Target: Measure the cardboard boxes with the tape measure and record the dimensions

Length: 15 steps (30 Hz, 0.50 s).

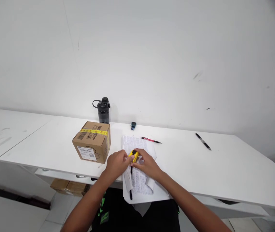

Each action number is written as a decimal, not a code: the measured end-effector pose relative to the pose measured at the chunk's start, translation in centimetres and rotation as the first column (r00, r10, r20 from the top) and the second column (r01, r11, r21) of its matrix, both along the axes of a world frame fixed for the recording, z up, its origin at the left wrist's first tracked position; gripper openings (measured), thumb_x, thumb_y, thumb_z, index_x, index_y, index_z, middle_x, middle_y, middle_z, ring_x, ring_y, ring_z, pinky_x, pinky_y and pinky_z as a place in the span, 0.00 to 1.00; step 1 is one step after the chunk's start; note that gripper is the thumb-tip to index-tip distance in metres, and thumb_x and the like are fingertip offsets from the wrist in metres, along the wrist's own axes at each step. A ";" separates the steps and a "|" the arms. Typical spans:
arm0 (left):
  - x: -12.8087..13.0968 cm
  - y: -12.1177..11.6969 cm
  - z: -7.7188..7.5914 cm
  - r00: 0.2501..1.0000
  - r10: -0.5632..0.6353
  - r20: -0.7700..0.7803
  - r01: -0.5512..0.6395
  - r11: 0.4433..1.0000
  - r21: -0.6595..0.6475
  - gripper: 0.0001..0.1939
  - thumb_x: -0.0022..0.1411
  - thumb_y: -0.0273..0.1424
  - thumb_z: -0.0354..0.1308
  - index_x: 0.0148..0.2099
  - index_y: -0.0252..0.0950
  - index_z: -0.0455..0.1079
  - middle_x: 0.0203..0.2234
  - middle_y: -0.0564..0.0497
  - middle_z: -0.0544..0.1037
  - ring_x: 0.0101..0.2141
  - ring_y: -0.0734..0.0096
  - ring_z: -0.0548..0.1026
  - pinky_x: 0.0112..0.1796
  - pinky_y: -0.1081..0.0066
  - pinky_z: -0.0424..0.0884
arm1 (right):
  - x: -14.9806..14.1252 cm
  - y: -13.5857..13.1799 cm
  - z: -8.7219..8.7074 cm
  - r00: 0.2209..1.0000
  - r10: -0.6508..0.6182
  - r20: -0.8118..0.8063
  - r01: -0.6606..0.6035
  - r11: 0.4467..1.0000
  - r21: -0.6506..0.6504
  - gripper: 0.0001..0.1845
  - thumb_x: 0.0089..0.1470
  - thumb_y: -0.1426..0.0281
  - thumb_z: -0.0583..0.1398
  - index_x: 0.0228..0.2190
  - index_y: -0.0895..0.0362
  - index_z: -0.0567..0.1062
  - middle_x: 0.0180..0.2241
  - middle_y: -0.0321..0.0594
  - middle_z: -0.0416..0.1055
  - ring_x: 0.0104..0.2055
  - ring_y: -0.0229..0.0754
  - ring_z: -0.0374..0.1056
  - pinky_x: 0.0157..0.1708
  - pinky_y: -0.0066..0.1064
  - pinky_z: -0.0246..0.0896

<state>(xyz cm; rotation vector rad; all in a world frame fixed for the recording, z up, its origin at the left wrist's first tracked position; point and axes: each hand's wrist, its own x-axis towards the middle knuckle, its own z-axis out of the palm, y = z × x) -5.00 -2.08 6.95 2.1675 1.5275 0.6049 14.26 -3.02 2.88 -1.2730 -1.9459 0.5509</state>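
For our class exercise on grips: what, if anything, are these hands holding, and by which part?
The right hand grips a small yellow-and-black hard case, perhaps a tape measure, by its right side; the left hand touches its left side.

Through camera I see smooth tabletop, matt cardboard box near front edge, paper sheets, plastic-looking yellow gadget.

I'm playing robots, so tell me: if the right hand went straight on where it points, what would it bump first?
The yellow-and-black thing, which the right hand is touching. Past that, maybe the left hand or the cardboard box; depth is hard to judge.
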 end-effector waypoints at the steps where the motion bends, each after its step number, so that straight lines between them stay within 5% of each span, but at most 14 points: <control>1: -0.2 -0.3 0.1 1.000 0.001 -0.024 -0.001 0.999 -0.033 0.19 0.63 0.48 0.49 0.33 0.38 0.69 0.27 0.50 0.75 0.32 0.62 0.73 0.33 0.67 0.62 | -0.1 0.1 0.2 0.999 0.000 0.044 -0.004 0.996 0.089 0.31 0.51 0.61 0.65 0.54 0.51 0.64 0.53 0.46 0.68 0.53 0.49 0.67 0.50 0.45 0.67; 5: -0.7 -0.9 0.4 0.971 -0.040 0.237 0.085 0.980 -0.181 0.25 0.65 0.53 0.44 0.28 0.38 0.64 0.22 0.54 0.69 0.26 0.68 0.67 0.28 0.70 0.57 | -1.1 0.0 2.6 0.966 -0.134 0.221 0.006 0.865 0.501 0.29 0.57 0.63 0.61 0.58 0.53 0.63 0.54 0.53 0.68 0.54 0.55 0.66 0.48 0.50 0.67; 8: -1.0 -1.0 1.1 0.797 -0.010 0.604 0.199 0.948 -0.247 0.26 0.61 0.56 0.48 0.31 0.37 0.63 0.22 0.56 0.65 0.24 0.72 0.64 0.28 0.72 0.59 | -2.2 -0.7 5.3 0.943 -0.234 0.237 -0.013 0.685 0.728 0.28 0.58 0.67 0.61 0.58 0.53 0.62 0.54 0.55 0.67 0.55 0.57 0.65 0.46 0.50 0.67; 11: -2.0 -1.4 2.5 0.590 -0.046 0.806 0.334 0.923 -0.192 0.25 0.57 0.56 0.55 0.29 0.36 0.62 0.21 0.57 0.64 0.23 0.76 0.62 0.29 0.73 0.59 | -2.7 -1.9 7.6 0.949 -0.220 0.225 -0.067 0.559 0.827 0.34 0.54 0.74 0.64 0.58 0.45 0.61 0.58 0.49 0.64 0.59 0.56 0.60 0.49 0.51 0.66; 15: -4.0 -3.2 3.8 0.460 -0.128 0.878 0.486 0.864 -0.129 0.25 0.55 0.53 0.60 0.27 0.36 0.62 0.19 0.55 0.65 0.22 0.77 0.60 0.26 0.74 0.54 | -2.1 -3.4 8.4 0.967 -0.092 0.236 -0.181 0.403 0.897 0.45 0.45 0.76 0.70 0.57 0.33 0.59 0.62 0.35 0.60 0.56 0.50 0.62 0.43 0.43 0.70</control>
